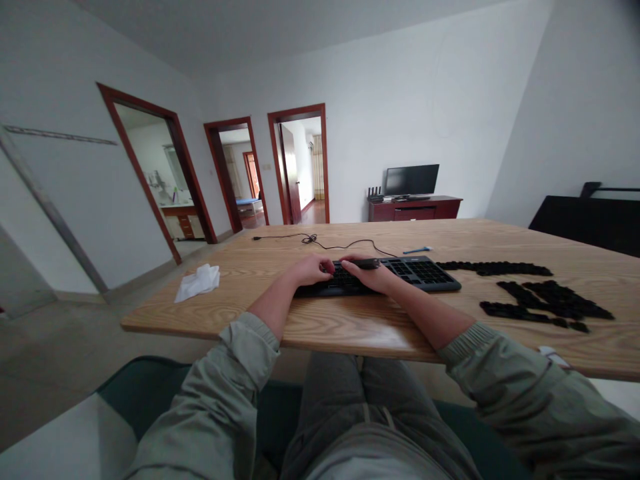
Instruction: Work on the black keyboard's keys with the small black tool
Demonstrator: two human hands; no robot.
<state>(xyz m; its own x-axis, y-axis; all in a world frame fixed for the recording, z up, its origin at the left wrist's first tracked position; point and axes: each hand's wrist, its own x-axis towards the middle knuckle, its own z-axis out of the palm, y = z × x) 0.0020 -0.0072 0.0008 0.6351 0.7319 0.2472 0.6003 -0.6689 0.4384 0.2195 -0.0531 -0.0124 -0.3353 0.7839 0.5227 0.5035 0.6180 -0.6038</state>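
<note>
A black keyboard (425,275) lies on the wooden table in front of me, its right part showing a grid of key slots with the caps off. My left hand (314,269) is over its left part, with thumb and fingers bent together at the keys; whatever they pinch is hidden. My right hand (367,272) is closed around a dark, slim-handled tool (369,264), its tip out of sight near the left fingers. To the right of the keyboard, loose black keycaps (560,299) lie in rows.
A crumpled white tissue (199,283) lies at the table's left. Behind the keyboard are its cable (345,246) and a small blue brush (417,251). A small white item (553,356) sits at the front right edge of the wooden table (200,323).
</note>
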